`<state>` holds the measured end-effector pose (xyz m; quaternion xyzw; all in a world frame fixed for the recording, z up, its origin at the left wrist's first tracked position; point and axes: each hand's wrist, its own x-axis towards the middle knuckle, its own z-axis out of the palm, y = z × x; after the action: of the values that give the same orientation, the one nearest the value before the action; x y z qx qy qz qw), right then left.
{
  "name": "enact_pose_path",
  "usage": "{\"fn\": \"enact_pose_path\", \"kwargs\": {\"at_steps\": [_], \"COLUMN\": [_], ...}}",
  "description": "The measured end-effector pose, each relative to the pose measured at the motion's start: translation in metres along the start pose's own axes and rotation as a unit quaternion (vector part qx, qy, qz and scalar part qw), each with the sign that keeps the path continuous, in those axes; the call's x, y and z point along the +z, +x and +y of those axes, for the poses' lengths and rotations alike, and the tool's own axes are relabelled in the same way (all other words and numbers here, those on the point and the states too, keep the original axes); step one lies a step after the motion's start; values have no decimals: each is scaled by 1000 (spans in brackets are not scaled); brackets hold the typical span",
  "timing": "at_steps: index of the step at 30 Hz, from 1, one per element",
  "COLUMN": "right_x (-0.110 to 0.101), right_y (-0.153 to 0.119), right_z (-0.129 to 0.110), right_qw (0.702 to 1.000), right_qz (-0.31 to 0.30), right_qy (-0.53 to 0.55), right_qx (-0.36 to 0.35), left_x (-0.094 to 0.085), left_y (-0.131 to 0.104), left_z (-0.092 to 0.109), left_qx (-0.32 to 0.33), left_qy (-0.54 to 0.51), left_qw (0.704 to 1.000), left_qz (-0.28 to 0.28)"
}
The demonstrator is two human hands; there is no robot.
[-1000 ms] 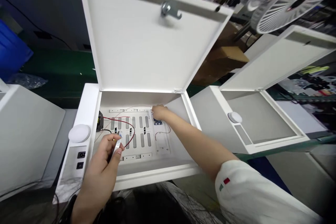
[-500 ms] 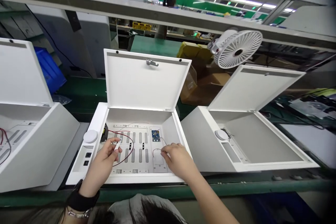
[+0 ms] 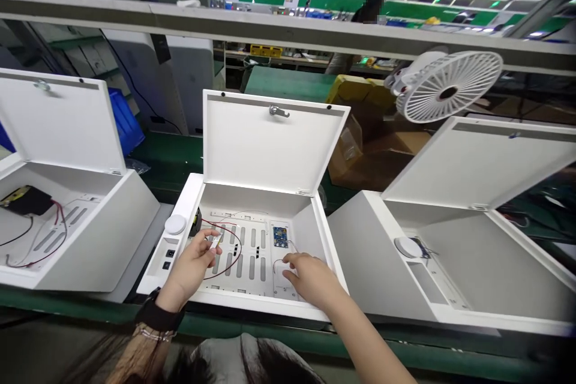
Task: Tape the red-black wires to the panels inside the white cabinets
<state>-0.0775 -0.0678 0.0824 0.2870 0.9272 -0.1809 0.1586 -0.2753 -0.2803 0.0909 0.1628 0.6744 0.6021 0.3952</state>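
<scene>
In the head view a white metal box stands with its lid raised. My left hand is over the box's left side, thumb and fingers closed on a small white piece whose kind I cannot make out. Red wires curve past these fingertips across the slotted floor. My right hand reaches in at the right, its thumb and index finger apart beside a thin wire and a flat whitish panel. A blue circuit board is fixed on the floor just above it.
Similar lidded boxes stand on the left and right of the green bench. A white fan hangs at the upper right. Behind are a cardboard box, a blue bin and a distant person.
My view has swung left, so everything sits farther right. The right thumb and index finger, earlier together at the thin wire, have parted. My left hand still has the small white piece.
</scene>
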Motion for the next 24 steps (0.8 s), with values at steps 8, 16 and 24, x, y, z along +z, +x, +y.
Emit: {"fn": "enact_pose_path", "kwargs": {"at_steps": [8,16,24], "right_x": [0,13,23], "right_y": [6,27,35], "right_z": [0,14,26], "right_qw": [1000,998,999], "right_qz": [-18,-57,-40], "right_qy": [3,-3,25], "right_qx": [-5,-5,-11], "left_x": [0,-1,1], "left_y": [0,2,3], "left_z": [-2,-1,-10], "left_qx": [24,35,70], "left_qy": [2,20,58], "left_qw": [1000,999,995], "left_qz": [-7,21,41]}}
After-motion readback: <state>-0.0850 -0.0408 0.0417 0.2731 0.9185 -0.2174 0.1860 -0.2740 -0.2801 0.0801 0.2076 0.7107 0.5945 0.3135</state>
